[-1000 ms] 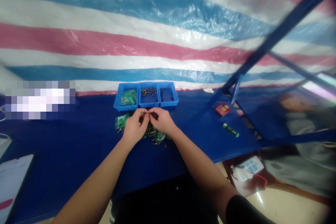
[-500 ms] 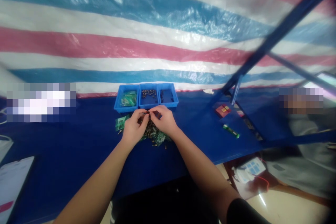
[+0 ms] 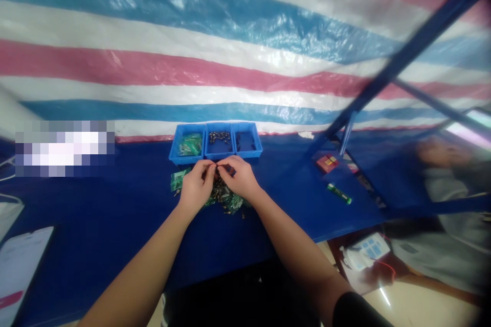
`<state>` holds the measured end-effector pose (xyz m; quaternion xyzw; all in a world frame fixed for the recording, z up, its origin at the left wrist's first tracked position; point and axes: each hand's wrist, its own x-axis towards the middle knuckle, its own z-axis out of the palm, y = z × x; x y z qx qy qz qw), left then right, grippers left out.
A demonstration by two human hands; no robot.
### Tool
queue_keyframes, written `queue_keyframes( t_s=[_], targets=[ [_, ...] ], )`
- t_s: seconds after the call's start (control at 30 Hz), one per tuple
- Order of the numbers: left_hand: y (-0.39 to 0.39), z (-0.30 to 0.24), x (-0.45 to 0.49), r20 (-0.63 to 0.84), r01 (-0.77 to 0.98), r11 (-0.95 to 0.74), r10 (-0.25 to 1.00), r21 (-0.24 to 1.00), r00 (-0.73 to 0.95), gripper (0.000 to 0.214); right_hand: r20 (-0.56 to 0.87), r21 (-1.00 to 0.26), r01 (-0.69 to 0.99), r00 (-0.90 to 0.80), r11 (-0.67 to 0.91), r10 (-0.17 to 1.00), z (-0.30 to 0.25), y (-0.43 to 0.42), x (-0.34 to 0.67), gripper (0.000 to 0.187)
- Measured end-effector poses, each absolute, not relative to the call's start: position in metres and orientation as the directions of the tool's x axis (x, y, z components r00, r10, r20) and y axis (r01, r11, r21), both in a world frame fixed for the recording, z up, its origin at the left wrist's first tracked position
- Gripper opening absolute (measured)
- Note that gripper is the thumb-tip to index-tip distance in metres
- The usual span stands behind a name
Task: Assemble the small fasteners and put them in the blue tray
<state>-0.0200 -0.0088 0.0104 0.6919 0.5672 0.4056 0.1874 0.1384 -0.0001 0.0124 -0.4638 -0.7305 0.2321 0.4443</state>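
My left hand [image 3: 195,186] and my right hand [image 3: 241,179] meet fingertip to fingertip, both closed in a pinch. Whatever they pinch is too small and too hidden to name. Directly beneath them lies a heap of small metal parts [image 3: 220,191], mixed with green packets [image 3: 233,202]. Another green packet [image 3: 177,180] sticks out left of my left hand. Just beyond my fingers stand three joined blue bins [image 3: 205,156]. Green packets [image 3: 191,144] fill the left bin, small brassy metal parts [image 3: 219,138] lie in the middle one, and a few small dark pieces [image 3: 245,142] in the right one.
On the blue table [image 3: 115,204], a red box [image 3: 327,163] and a green tube [image 3: 339,193] lie to the right, near a blue metal frame [image 3: 368,89]. A phone-like screen [image 3: 23,265] is at the left. Another person's grey sleeve [image 3: 445,184] shows at far right. A striped sheet [image 3: 230,71] hangs behind.
My fingertips have shifted slightly against each other, still pinched together over the heap. The whole view has moved a little. Bins and heap look the same.
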Motion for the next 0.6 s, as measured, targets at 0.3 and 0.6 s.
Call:
queue_keyframes(
  t_s=[0.3, 0.6],
  targets=[
    [-0.0103, 0.0112, -0.0185, 0.361, 0.605, -0.298, 0.932, 0.738, 0.019, 0.026, 0.404, -0.812, 0.41, -0.12, 0.415, 0.907, 0.0106, -0.0001, 0.1361, 0.016],
    [-0.0098, 0.0129, -0.0207, 0.337, 0.649, -0.287, 0.94, 0.704, 0.05, 0.028, 0.377, -0.865, 0.332, -0.06, 0.375, 0.924, 0.0123, -0.002, 0.1338, 0.016]
  ],
)
